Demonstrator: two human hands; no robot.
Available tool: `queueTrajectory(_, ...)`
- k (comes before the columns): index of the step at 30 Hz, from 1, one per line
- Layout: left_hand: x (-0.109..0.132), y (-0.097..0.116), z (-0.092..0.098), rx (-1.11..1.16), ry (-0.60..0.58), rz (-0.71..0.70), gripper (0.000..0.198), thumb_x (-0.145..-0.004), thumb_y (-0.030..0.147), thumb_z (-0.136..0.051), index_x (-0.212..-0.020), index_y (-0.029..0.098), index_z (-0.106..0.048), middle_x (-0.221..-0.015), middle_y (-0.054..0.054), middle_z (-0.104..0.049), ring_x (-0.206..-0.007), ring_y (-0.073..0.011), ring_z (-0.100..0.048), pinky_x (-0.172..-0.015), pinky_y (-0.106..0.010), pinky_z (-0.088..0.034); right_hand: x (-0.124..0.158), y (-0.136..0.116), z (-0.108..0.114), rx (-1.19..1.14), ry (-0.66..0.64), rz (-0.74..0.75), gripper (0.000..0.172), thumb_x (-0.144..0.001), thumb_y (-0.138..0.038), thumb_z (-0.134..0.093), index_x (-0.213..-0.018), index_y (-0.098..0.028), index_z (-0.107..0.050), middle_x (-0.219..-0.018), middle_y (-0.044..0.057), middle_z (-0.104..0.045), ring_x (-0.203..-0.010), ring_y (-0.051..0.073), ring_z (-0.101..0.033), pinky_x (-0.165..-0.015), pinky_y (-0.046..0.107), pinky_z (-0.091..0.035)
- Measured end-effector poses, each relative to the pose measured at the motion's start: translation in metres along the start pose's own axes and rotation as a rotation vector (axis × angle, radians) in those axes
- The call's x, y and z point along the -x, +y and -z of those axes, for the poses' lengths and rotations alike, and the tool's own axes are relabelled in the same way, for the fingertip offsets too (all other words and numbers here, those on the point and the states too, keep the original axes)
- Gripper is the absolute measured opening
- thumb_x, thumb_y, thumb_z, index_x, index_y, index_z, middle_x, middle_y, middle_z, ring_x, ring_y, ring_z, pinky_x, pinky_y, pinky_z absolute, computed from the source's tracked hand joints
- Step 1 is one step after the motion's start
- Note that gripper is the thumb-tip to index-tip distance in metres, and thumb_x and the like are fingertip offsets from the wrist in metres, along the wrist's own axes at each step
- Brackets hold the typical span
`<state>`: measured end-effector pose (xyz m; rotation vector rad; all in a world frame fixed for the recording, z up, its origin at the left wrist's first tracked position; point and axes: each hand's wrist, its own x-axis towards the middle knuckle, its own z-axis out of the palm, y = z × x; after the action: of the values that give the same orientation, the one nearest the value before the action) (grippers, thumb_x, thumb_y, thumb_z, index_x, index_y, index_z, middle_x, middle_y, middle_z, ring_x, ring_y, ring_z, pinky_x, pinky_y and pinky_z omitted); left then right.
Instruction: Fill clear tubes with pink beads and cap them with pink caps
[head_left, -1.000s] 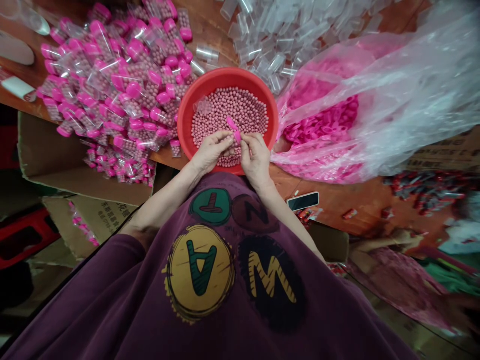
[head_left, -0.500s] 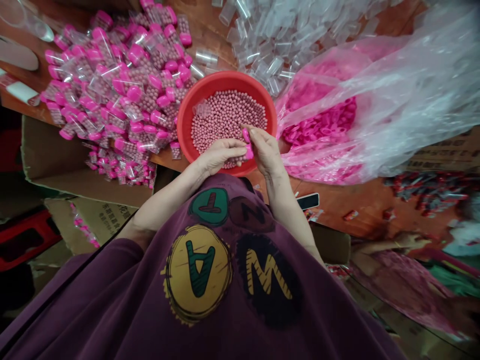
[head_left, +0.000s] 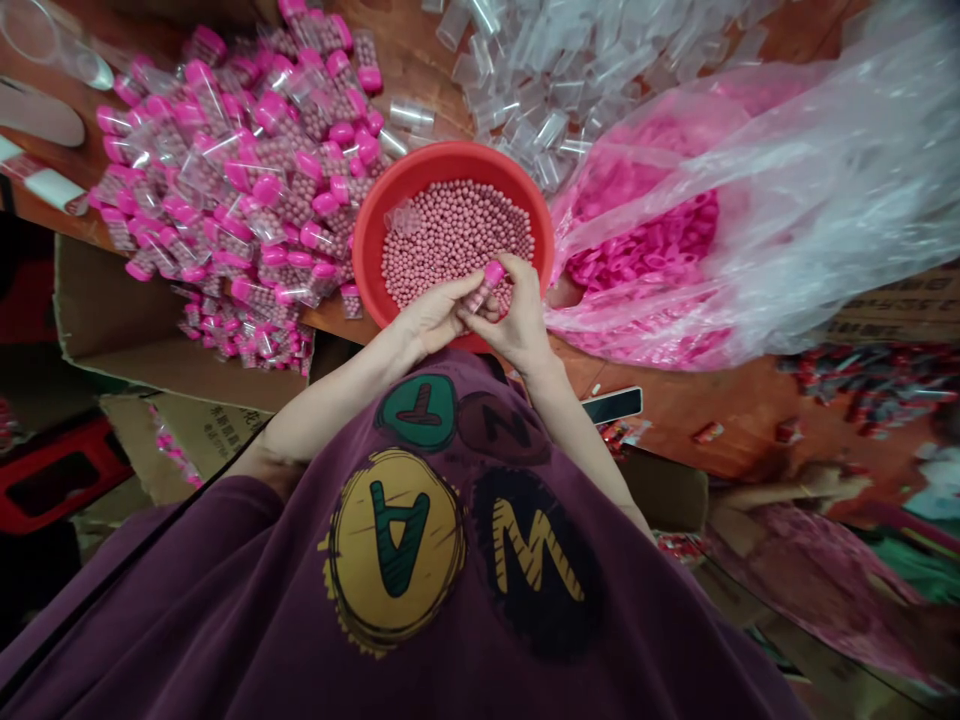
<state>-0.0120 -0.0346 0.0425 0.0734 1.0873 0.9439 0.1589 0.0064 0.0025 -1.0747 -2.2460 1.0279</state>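
Note:
Over the near rim of a red basin (head_left: 365,235), my left hand (head_left: 435,315) holds a small clear tube of beads (head_left: 478,294), tilted, its body partly hidden by fingers. A bright pink cap (head_left: 494,271) sits on the tube's upper end. My right hand (head_left: 523,325) is closed around the same tube, the index finger at the cap and the thumb near the lower end. Pink round beads (head_left: 457,230) fill much of the basin, with a clear empty tube (head_left: 405,218) lying on them at the left.
Capped tubes of beads (head_left: 247,170) are heaped on the left, some in a cardboard box (head_left: 112,325). Empty clear tubes (head_left: 570,60) lie at the back. On the right is a plastic bag (head_left: 795,210) of pink caps (head_left: 667,240). A phone (head_left: 613,405) lies nearby; another person's arm (head_left: 795,490) is at far right.
My right hand has shifted from holding a loose pink cap beside the tube to gripping the tube by its cap and lower end. The tube has turned so its capped end points up.

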Motion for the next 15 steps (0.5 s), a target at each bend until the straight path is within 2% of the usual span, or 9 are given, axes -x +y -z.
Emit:
queueTrajectory(2, 0.003, 0.000, 0.001, -0.077, 0.012, -0.098, 0.028, -0.097, 0.043, -0.085, -0.106, 0.016, -0.080, -0.092, -0.006, -0.081, -0.092, -0.0191, -0.079, -0.088, -0.032, -0.064, 0.001, 0.001, -0.002, 0.026, 0.001, -0.006, 0.078, -0.093, -0.044, -0.080, -0.160, -0.022, -0.046, -0.154, 0.019, -0.061, -0.148, 0.043, -0.057, -0.130, 0.074, -0.045)
queueTrajectory(5, 0.008, 0.001, 0.001, -0.167, 0.035, -0.205, 0.032, -0.087, 0.029, -0.094, -0.112, 0.015, -0.080, -0.101, -0.005, -0.083, -0.092, -0.0150, -0.077, -0.092, -0.029, -0.063, 0.003, -0.002, -0.003, 0.076, -0.010, -0.020, 0.073, -0.090, -0.035, -0.076, -0.156, -0.021, -0.047, -0.146, 0.018, -0.064, -0.140, 0.042, -0.061, -0.124, 0.075, -0.048)
queueTrajectory(8, 0.011, -0.001, -0.003, -0.199, 0.032, -0.217, 0.026, -0.093, 0.029, -0.089, -0.112, 0.013, -0.082, -0.096, -0.004, -0.083, -0.085, -0.0129, -0.075, -0.087, -0.027, -0.063, 0.002, -0.009, -0.002, 0.157, -0.011, -0.054, 0.070, -0.089, -0.034, -0.074, -0.152, -0.017, -0.050, -0.137, 0.018, -0.064, -0.132, 0.042, -0.062, -0.119, 0.075, -0.050)
queueTrajectory(11, 0.008, -0.007, -0.008, -0.188, 0.053, -0.201, 0.021, -0.099, 0.034, -0.083, -0.102, 0.013, -0.083, -0.085, -0.002, -0.080, -0.078, -0.0118, -0.074, -0.080, -0.024, -0.061, -0.002, -0.015, -0.005, 0.265, -0.055, -0.130, 0.067, -0.088, -0.033, -0.074, -0.148, -0.013, -0.054, -0.133, 0.019, -0.063, -0.129, 0.043, -0.059, -0.116, 0.075, -0.049)
queueTrajectory(15, -0.003, -0.017, -0.007, -0.190, 0.154, -0.147, 0.026, -0.103, 0.033, -0.078, -0.085, 0.015, -0.077, -0.075, 0.000, -0.075, -0.075, -0.0112, -0.071, -0.075, -0.022, -0.058, -0.003, -0.017, -0.016, 0.362, -0.167, -0.237, 0.064, -0.088, -0.029, -0.073, -0.147, -0.010, -0.055, -0.134, 0.022, -0.062, -0.131, 0.045, -0.056, -0.113, 0.072, -0.050)
